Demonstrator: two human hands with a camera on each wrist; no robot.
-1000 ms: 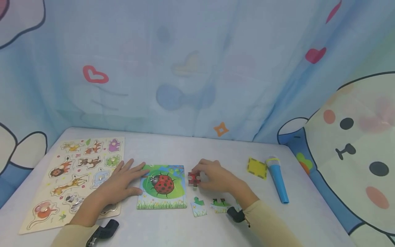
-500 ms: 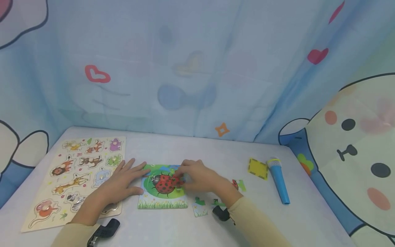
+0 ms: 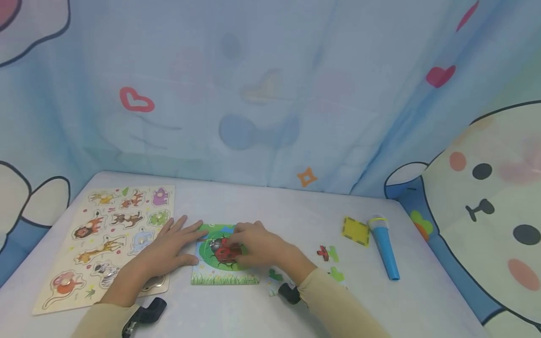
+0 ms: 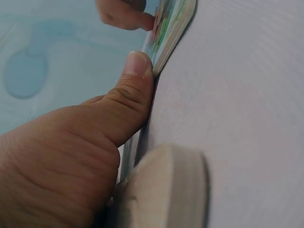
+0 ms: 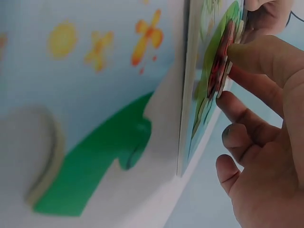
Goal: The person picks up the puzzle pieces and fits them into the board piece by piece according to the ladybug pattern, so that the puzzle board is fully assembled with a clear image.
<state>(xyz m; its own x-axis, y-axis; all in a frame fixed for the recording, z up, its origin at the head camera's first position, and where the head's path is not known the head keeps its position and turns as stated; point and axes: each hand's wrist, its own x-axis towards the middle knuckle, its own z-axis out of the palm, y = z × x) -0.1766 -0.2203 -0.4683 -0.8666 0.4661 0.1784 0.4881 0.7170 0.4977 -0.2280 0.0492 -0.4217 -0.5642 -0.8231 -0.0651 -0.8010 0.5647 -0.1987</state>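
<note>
A square ladybird puzzle board [image 3: 224, 280] lies flat on the grey table. My left hand [image 3: 169, 245] rests flat beside it with fingers spread and fingertips on its left rim. In the left wrist view the thumb [image 4: 130, 85] presses against the board's edge [image 4: 172, 32]. My right hand [image 3: 255, 245] reaches over the board and pinches a red puzzle piece [image 5: 219, 64] against the ladybird picture [image 3: 223, 253]. In the right wrist view the piece sits edge-on at the board's face [image 5: 198, 97], with my right fingers [image 5: 259, 57] curled round it.
A wooden animal peg puzzle [image 3: 105, 239] lies at the left. Loose puzzle pieces [image 3: 324, 253] [image 3: 336, 274] [image 3: 275, 275] are scattered right of the board. Further right are a yellow square [image 3: 354, 231] and a blue toy microphone [image 3: 383, 246]. A printed curtain hangs behind the table.
My right hand carried the red piece leftwards from the table beside the board onto the ladybird picture. The left hand stayed in place.
</note>
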